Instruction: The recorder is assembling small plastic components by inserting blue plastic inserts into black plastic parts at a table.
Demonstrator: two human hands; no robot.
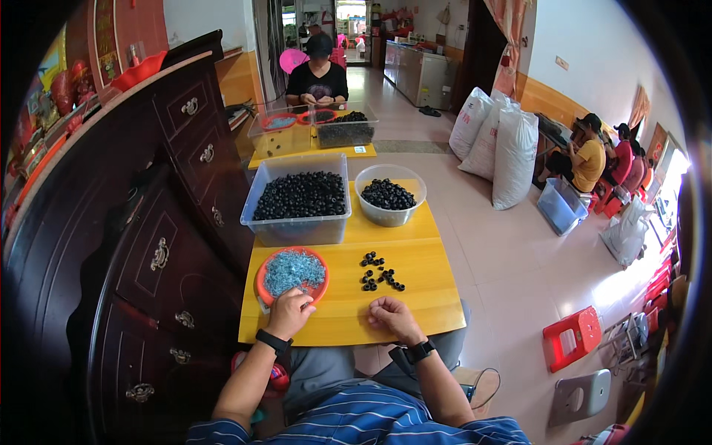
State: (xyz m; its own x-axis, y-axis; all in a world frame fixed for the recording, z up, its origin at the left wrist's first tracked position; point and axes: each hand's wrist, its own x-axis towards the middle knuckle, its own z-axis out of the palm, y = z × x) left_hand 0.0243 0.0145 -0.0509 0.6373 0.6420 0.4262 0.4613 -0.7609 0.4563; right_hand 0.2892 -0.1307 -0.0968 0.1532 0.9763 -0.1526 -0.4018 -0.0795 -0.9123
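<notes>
My left hand [291, 311] is at the near rim of a round orange-red plate [324, 289], its fingertips pinched at the edge of a heap of small pale-blue, see-through pieces [294, 271]. Whatever those fingers hold is too small to make out. Close to the front edge of the yellow table [341, 315], my right hand [395, 319] is curled closed, and its contents are hidden. Just beyond it lie several loose black ring-like parts [386, 277]. Farther back, a rectangular clear tub [300, 234] and a round clear bowl [389, 217] hold many more black parts.
A dark wooden cabinet [141, 274] borders my left side. Across from me a person [320, 78] works at another yellow table with clear bins [345, 135]. White sacks [513, 159], a blue bin [561, 205], a red stool [572, 339] and other seated people [586, 159] are to the right.
</notes>
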